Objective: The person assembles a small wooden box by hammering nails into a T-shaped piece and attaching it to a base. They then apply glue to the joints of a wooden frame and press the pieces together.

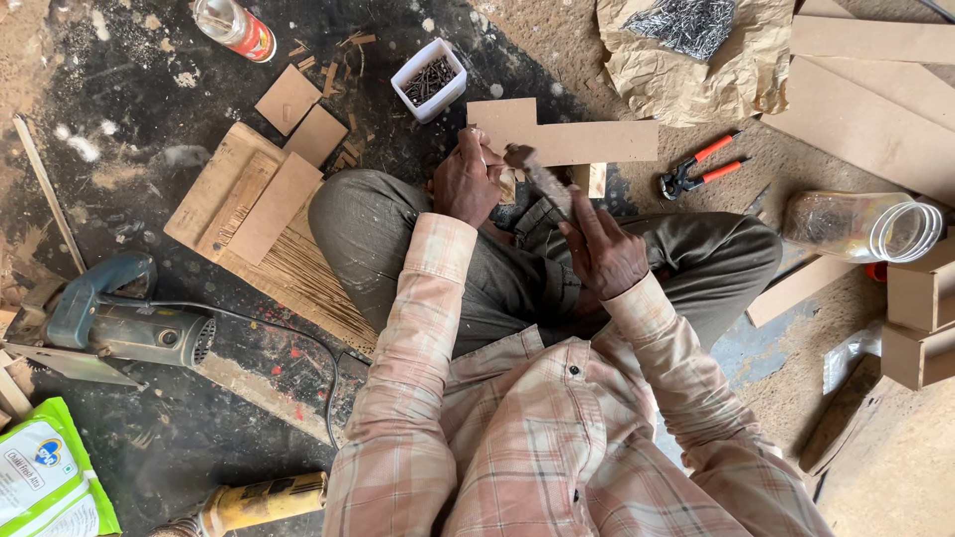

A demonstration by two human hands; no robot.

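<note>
The person is sitting cross-legged on a dusty workshop floor, viewed from above.

Largest items first. Long fibreboard planks are lying at two o'clock from the hands. A stack of wooden boards is resting at nine o'clock, just beside the person's knee. A blue-grey angle grinder is sitting at eight o'clock, well apart from the hands, with its cord trailing toward the person. Crumpled brown paper holding a heap of nails is lying at one o'clock. A clear plastic jar is lying on its side at three o'clock. A yellow power tool is showing at seven o'clock.

A flat L-shaped fibreboard piece is lying at twelve o'clock, just beyond the hands. Red-handled pliers are lying at two o'clock. A white tub of screws is standing at eleven o'clock.

The left hand is closing around a small wooden block, holding it over the lap. The right hand is gripping the handle of a hammer, whose head is sitting just above the block; whether it is touching cannot be told.
</note>
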